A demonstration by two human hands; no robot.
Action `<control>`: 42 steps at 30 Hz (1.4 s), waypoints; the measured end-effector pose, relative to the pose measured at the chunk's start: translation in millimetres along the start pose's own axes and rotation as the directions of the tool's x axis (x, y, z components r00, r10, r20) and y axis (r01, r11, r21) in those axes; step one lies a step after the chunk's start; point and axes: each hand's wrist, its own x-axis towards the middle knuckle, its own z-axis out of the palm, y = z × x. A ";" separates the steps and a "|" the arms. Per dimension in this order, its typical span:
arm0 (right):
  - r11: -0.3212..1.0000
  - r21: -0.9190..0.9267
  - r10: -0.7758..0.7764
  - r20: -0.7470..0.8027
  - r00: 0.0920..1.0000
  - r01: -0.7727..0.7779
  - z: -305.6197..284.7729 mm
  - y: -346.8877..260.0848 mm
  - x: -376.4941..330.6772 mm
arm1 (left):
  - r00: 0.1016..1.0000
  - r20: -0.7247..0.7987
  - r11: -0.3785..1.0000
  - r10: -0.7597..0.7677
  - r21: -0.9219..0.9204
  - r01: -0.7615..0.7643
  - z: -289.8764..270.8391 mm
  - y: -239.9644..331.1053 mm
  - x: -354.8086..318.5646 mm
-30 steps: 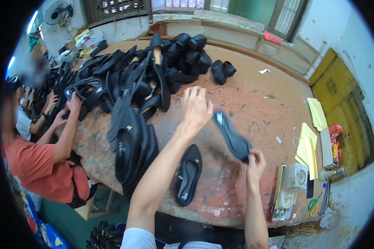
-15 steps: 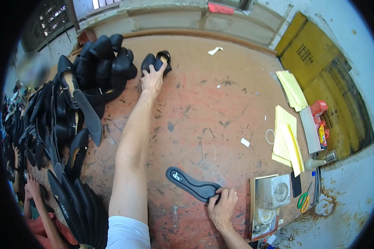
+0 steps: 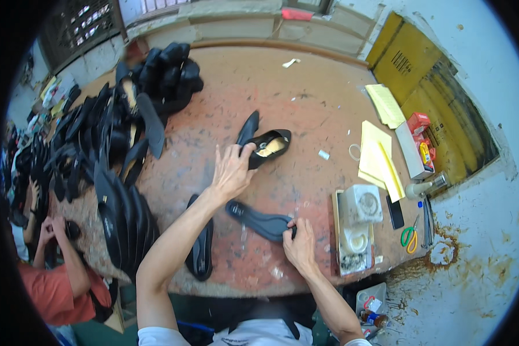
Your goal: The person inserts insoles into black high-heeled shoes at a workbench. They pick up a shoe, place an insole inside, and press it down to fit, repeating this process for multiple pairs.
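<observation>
My left hand [image 3: 232, 173] has its fingers closed on a pair of black shoes at mid-table. One black shoe [image 3: 278, 151] points right, its opening up and its pale inside showing. The other black shoe [image 3: 249, 126] lies behind it, partly hidden. Nearer to me, my right hand [image 3: 300, 241] pinches the right end of a black insole [image 3: 258, 221] that lies face up on the table. A second black insole [image 3: 202, 254] rests beside my left forearm, which covers part of it.
Black shoes [image 3: 173, 78] are heaped at the back left, with stacked black insoles [image 3: 121, 219] nearer. On the right are yellow papers [image 3: 375, 151], a white container [image 3: 361, 205], a phone [image 3: 395, 212] and scissors [image 3: 409, 236]. Another person [image 3: 57, 288] sits at the left.
My left hand has brought the shoes from the far side of the table toward me and to the right. My right hand keeps its hold on the insole. The view has shifted.
</observation>
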 end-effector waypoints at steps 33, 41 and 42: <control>0.810 0.058 -0.483 0.629 0.608 0.584 -82.9 -42.4 -58.1 | 0.891 0.106 0.865 -0.442 -0.213 0.455 -60.4 170.1 -310.5; 0.816 0.140 -0.513 0.623 0.591 0.561 -53.4 -45.5 -63.6 | 0.858 0.180 0.827 -0.481 -0.230 0.512 -64.6 173.6 -308.2; 0.817 0.137 -0.511 0.623 0.593 0.560 -51.7 -45.0 -64.3 | 0.858 0.189 0.829 -0.478 -0.227 0.511 -65.2 173.5 -307.8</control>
